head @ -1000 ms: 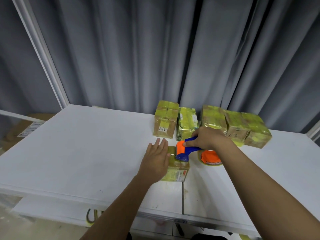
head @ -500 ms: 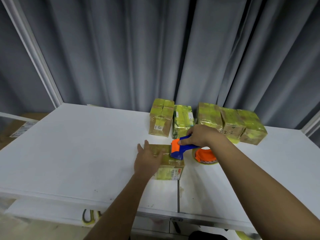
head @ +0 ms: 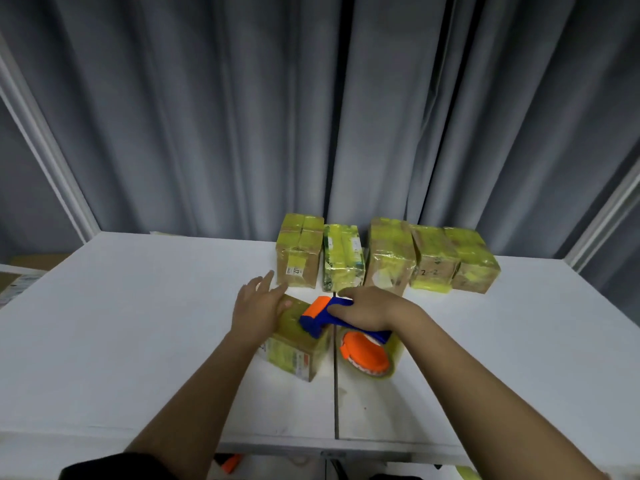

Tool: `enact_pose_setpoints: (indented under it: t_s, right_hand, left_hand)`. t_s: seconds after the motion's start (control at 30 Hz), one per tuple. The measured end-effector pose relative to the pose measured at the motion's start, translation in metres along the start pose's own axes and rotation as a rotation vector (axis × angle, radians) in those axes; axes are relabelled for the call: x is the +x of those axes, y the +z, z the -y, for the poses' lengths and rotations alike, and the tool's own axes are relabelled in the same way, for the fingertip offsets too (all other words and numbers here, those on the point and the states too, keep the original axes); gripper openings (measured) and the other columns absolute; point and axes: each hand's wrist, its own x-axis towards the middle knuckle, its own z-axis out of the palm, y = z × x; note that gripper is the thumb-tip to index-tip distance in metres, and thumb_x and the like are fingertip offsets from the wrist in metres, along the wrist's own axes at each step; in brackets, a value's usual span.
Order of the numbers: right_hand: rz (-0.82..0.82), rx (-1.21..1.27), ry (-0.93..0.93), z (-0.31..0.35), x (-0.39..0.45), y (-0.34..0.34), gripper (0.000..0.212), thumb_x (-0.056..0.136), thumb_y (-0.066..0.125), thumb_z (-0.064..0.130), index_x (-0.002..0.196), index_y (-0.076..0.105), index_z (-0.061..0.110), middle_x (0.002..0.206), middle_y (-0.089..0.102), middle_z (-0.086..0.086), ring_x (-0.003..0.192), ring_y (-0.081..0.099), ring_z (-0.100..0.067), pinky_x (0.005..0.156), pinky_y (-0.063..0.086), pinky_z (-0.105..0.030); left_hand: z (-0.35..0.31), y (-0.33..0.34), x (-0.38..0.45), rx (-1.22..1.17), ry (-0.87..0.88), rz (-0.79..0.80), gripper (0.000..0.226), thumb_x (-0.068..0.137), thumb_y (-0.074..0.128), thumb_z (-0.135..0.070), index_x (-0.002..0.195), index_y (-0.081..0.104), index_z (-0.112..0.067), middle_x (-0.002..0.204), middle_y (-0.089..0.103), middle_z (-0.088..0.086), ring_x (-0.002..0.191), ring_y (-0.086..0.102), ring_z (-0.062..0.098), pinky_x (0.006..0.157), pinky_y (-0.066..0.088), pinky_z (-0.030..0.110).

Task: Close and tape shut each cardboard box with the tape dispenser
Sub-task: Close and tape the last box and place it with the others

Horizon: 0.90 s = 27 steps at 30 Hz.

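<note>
A small cardboard box [head: 297, 351] wrapped in yellow-green tape lies in the middle of the white table [head: 121, 341]. My left hand [head: 258, 308] rests flat on its top left part, fingers straight and spread. My right hand [head: 369, 310] grips the blue handle of the tape dispenser [head: 320, 315]. The dispenser's orange and blue head sits on the box's top right edge. Its orange-cored tape roll [head: 367, 355] hangs to the right of the box, close to the table.
Several taped boxes [head: 391, 258] stand in a row along the table's back edge, in front of a grey curtain [head: 311, 116]. A seam [head: 335, 403] runs through the table below the box. An orange object [head: 230, 462] shows under the front edge.
The box has turned and now sits askew. My left hand has shifted up and left on its top. The dispenser's head has slid further onto the box.
</note>
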Motion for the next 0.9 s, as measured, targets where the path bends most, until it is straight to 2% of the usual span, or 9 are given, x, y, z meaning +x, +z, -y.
enact_pose_setpoints:
  t_s: [0.07,0.13,0.3,0.43,0.53,0.6,0.7,0.83,0.9]
  right_hand:
    - [-0.014,0.095,-0.03,-0.004,-0.009,0.0,0.05,0.091,0.047,0.052,0.134,0.034,0.029,0.103,0.058,-0.004,0.084,0.056,-0.022,0.068,0.042,-0.03]
    - [-0.007,0.156,-0.048,-0.007,-0.016,0.003,0.041,0.089,0.051,0.048,0.117,0.033,0.026,0.087,0.056,-0.003,0.071,0.052,-0.021,0.063,0.039,-0.031]
    - [0.004,0.213,-0.073,-0.015,-0.024,0.01,0.05,0.079,0.066,0.049,0.111,0.032,0.028,0.107,0.05,-0.005,0.08,0.058,-0.022,0.068,0.048,-0.032]
    - [-0.103,0.173,-0.184,-0.016,-0.032,0.019,0.052,0.078,0.072,0.039,0.115,0.036,0.034,0.11,0.043,-0.005,0.088,0.059,-0.026,0.073,0.052,-0.031]
    - [-0.135,0.057,-0.205,-0.019,-0.036,0.025,0.056,0.082,0.067,0.039,0.129,0.037,0.039,0.115,0.043,-0.008,0.1,0.05,-0.027,0.085,0.045,-0.032]
    - [-0.143,-0.066,-0.193,-0.02,-0.037,0.029,0.066,0.084,0.063,0.04,0.14,0.028,0.043,0.114,0.045,-0.01,0.105,0.044,-0.029,0.085,0.039,-0.034]
    - [-0.144,-0.2,-0.187,-0.024,-0.038,0.032,0.069,0.092,0.053,0.041,0.148,0.013,0.045,0.112,0.048,-0.013,0.104,0.047,-0.031,0.083,0.039,-0.035]
    - [-0.168,-0.155,-0.19,-0.032,-0.045,0.033,0.066,0.093,0.051,0.042,0.147,0.014,0.051,0.102,0.04,-0.001,0.088,0.046,-0.021,0.075,0.036,-0.028]
    - [-0.186,-0.067,-0.196,-0.033,-0.046,0.033,0.064,0.091,0.055,0.04,0.145,0.022,0.052,0.099,0.04,0.002,0.087,0.046,-0.018,0.073,0.034,-0.027]
  left_hand:
    - [-0.009,0.005,-0.001,-0.116,0.031,-0.013,0.037,0.099,0.044,-0.021,0.135,0.052,-0.022,0.151,0.035,0.004,0.134,0.035,0.03,0.106,0.032,0.037]
    - [-0.013,0.008,-0.005,-0.191,-0.014,0.017,0.04,0.099,0.038,-0.017,0.136,0.05,-0.026,0.151,0.034,-0.003,0.139,0.028,0.024,0.106,0.032,0.035]
    - [-0.016,0.013,-0.009,-0.173,-0.051,-0.017,0.04,0.1,0.03,-0.029,0.134,0.051,-0.027,0.15,0.037,-0.007,0.142,0.025,0.019,0.11,0.027,0.035]
    - [-0.007,0.026,-0.006,-0.005,0.055,0.047,0.08,0.091,-0.003,-0.054,0.12,0.063,-0.019,0.135,0.056,0.004,0.131,0.044,0.03,0.098,0.044,0.042]
    - [-0.014,0.015,-0.011,-0.018,0.011,0.039,0.057,0.088,0.027,-0.048,0.099,0.072,-0.015,0.114,0.068,0.01,0.105,0.064,0.035,0.076,0.054,0.042]
    - [-0.02,0.009,-0.014,-0.009,0.031,0.039,0.064,0.086,0.022,-0.052,0.112,0.068,-0.016,0.128,0.061,0.009,0.118,0.056,0.034,0.089,0.048,0.045]
    - [-0.019,0.01,-0.014,-0.002,-0.007,0.092,0.078,0.079,0.007,-0.058,0.139,0.045,-0.025,0.152,0.034,0.0,0.141,0.027,0.026,0.11,0.025,0.044]
    - [-0.018,0.015,-0.013,0.055,-0.002,0.077,0.054,0.095,0.029,-0.048,0.145,0.032,-0.031,0.157,0.021,-0.003,0.145,0.015,0.022,0.115,0.017,0.041]
    - [-0.015,0.016,-0.013,0.066,0.003,0.061,0.055,0.094,0.027,-0.051,0.145,0.032,-0.031,0.156,0.023,-0.003,0.145,0.016,0.022,0.115,0.018,0.041]
